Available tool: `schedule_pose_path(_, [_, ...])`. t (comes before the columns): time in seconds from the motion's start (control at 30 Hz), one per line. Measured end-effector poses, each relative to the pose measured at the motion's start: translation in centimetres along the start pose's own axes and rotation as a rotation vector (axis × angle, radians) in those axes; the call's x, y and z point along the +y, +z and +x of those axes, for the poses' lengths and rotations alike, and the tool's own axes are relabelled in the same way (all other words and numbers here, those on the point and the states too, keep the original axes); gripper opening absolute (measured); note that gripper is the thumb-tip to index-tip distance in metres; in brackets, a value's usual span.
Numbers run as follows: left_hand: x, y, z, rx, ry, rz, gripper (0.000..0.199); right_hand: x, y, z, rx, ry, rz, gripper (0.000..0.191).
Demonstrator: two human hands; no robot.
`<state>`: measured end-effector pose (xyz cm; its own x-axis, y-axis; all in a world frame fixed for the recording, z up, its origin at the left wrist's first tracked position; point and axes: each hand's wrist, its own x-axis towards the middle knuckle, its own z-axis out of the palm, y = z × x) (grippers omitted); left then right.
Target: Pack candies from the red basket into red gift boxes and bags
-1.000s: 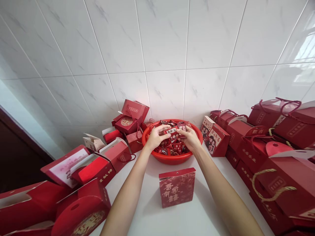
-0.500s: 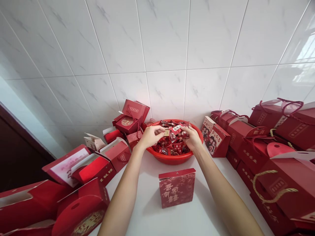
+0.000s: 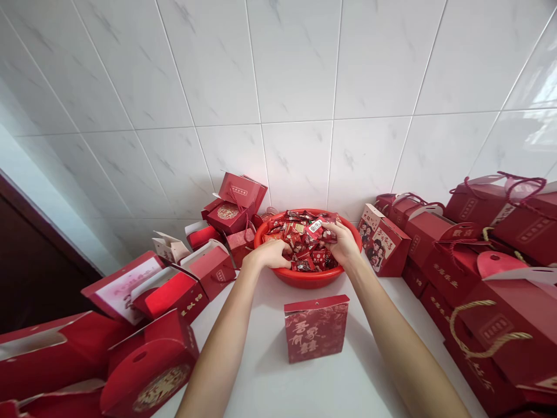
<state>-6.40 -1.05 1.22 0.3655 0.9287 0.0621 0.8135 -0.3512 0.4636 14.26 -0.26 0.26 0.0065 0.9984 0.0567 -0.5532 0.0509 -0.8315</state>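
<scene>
A red basin (image 3: 308, 281) full of small red wrapped packets (image 3: 304, 241) stands against the wall. Over its left side is my left hand (image 3: 273, 253), its thumb and fingers apart among the packets, with nothing visibly held. At the basin's right side my right hand (image 3: 342, 242) is closed on red packets, one with a white label (image 3: 315, 226) sticking out toward the middle. The fingertips of that hand are partly hidden by the packets. Between my forearms, a closed dark red box (image 3: 317, 331) with pale characters stands upright on the white table (image 3: 304, 389).
Several open red boxes (image 3: 174, 296) crowd the left side of the table. On the right are stacked red boxes with rope handles (image 3: 496, 313) and a box with printed figures (image 3: 383, 244) beside the basin. A white tiled wall (image 3: 296, 87) rises behind.
My left hand has moved down and slightly left, off the gold packet, and its fingers have spread. My right hand stays at the basin's right side with its packets. The view has shifted slightly.
</scene>
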Motion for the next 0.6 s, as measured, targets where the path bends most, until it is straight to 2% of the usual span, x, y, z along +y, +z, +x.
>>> schedule_pose_path(0.17, [-0.03, -0.35, -0.06, -0.025, 0.007, -0.003, 0.022, 0.05, -0.08, 0.15, -0.010, 0.004, -0.015, 0.036])
schedule_pose_path(0.43, [0.35, -0.22, -0.03, -0.123, -0.049, -0.052, 0.036, 0.03, -0.03, 0.04, -0.001, 0.006, -0.006, 0.038])
schedule_pose_path(0.6, [-0.14, -0.04, 0.27, -0.144, -0.042, -0.289, 0.032, 0.04, -0.09, 0.07, -0.006, 0.009, -0.006, 0.038])
